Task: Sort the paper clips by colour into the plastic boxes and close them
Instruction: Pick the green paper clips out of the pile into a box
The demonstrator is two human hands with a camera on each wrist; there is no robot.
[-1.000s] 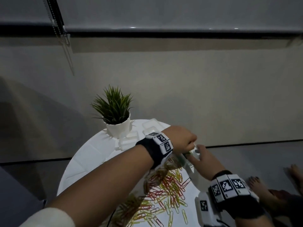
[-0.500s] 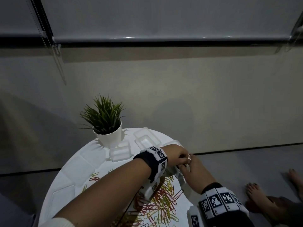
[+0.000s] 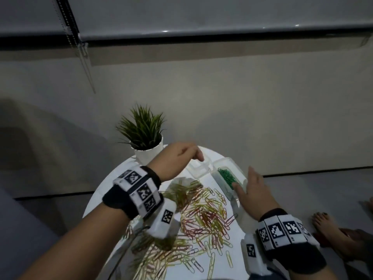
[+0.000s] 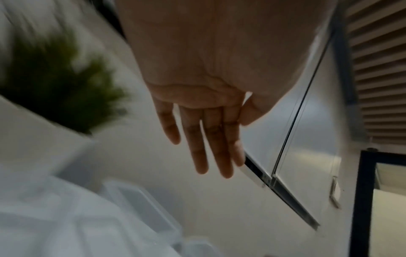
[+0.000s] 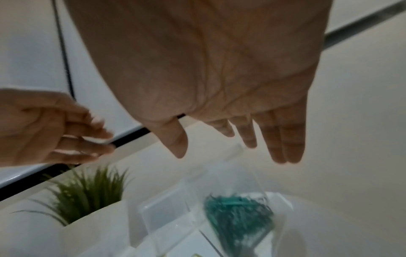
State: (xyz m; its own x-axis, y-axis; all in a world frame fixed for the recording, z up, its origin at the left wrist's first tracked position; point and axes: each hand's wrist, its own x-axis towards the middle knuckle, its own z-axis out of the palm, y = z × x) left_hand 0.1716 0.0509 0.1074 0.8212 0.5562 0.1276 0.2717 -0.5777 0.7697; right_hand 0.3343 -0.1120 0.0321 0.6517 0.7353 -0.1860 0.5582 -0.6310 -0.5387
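A clear plastic box holding green paper clips (image 3: pixel 227 176) (image 5: pixel 239 217) stands at the far right of the round white table (image 3: pixel 121 178). My right hand (image 3: pixel 245 181) (image 5: pixel 241 149) hovers at its near end with straight fingers and holds nothing. To the left of it is an empty clear box (image 3: pixel 198 168) (image 5: pixel 167 213). My left hand (image 3: pixel 193 155) (image 4: pixel 211 156) hangs over that box, fingers loose and empty. A pile of red, yellow and white paper clips (image 3: pixel 203 215) covers the table's middle, below both wrists.
A potted green plant (image 3: pixel 145 138) (image 5: pixel 87 187) stands at the table's far edge, just left of my left hand. More clear boxes (image 4: pixel 140 205) lie blurred beneath the left wrist. Bare feet (image 3: pixel 327 227) rest on the floor to the right.
Both hands were pressed together on the green-clip box. They have let go and parted: the left moved left over the empty box, the right drew back with straightened fingers.
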